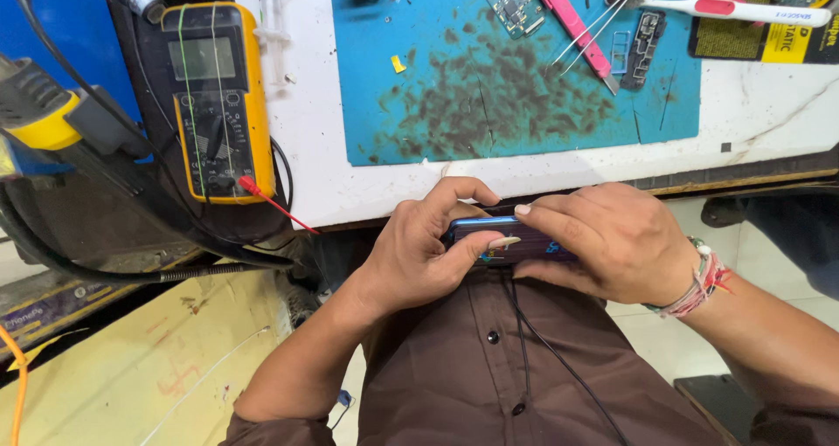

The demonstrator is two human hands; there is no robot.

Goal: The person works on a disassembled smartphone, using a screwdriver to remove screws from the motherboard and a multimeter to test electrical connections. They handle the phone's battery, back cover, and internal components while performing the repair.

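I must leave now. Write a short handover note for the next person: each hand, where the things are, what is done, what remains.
Left hand: grips the phone at its left end, thumb along its edge.
Right hand: covers the phone's right end.
Phone: held at the bench edge, above the lap, looks closed.
On the blue mat: circuit board, pink tool, tweezers.
Multimeter: on the left.
Done and left: cannot tell.

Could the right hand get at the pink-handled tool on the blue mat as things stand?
Probably yes, once it lets go: the right hand is now on the blue phone together with the left hand. The pink-handled tool lies uncovered on the blue mat, and nothing stands between them.
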